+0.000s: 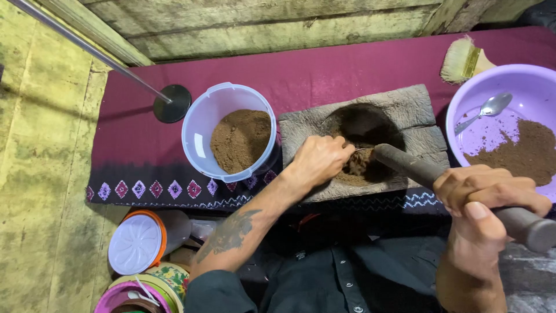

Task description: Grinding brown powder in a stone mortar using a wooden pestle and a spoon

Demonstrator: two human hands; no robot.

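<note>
One stone mortar (405, 110), a rough grey block with a round hollow, lies on the maroon cloth (324, 72) in the middle of the view. Brown powder (358, 165) sits in the near part of the hollow. One dark pestle (423, 171) slants into it from the near right, its tip at the powder. The right hand (483, 200) is wrapped tight around the pestle's shaft, fingers closed over it and thumb pointing along it. The left hand (317, 159) rests on the mortar's near-left rim, fingers curled shut around what looks like a small metal tool (360, 150) reaching into the powder; what kind of tool cannot be told.

Just left of the mortar, touching it or nearly so, stands one clear plastic tub (197, 136) partly filled with the same brown powder. Right of the mortar is one lilac basin (538, 81) with more powder and one metal spoon (483, 111). Behind the mortar to the right lies one straw brush (463, 58). Far left of the mortar, one metal rod (87, 49) ends in a dark round foot.

The cloth, with a patterned black border, covers a low bench. Rough wooden planks (278, 29) stand behind the mortar; worn yellowish flooring (40, 174) lies to its left, where one white-lidded container (138, 243) stands above several coloured lids.
</note>
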